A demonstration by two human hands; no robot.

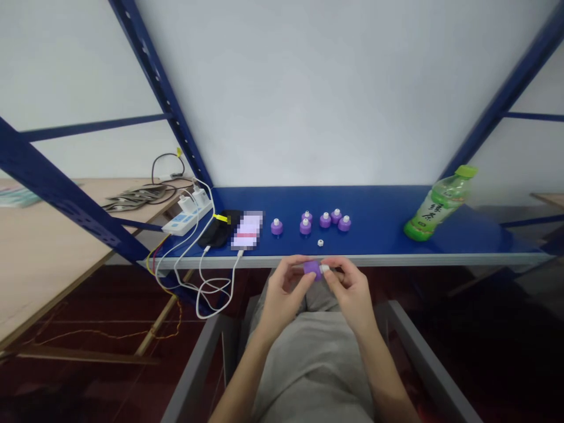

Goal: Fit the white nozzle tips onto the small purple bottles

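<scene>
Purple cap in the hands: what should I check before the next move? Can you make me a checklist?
Both hands on it: the left hand and right hand both grip the purple cap. Ok.
White piece in the cap: the white piece sticks out of the cap's side, but fingers hide the join, so whether it is fully in: cannot tell.
Loose small white piece: it sits on the blue shelf, not over the edge. Ok.
Six other purple caps: all stand upright on the shelf. Ok.
Hands away from the white cable: not touching it. Ok.
</scene>
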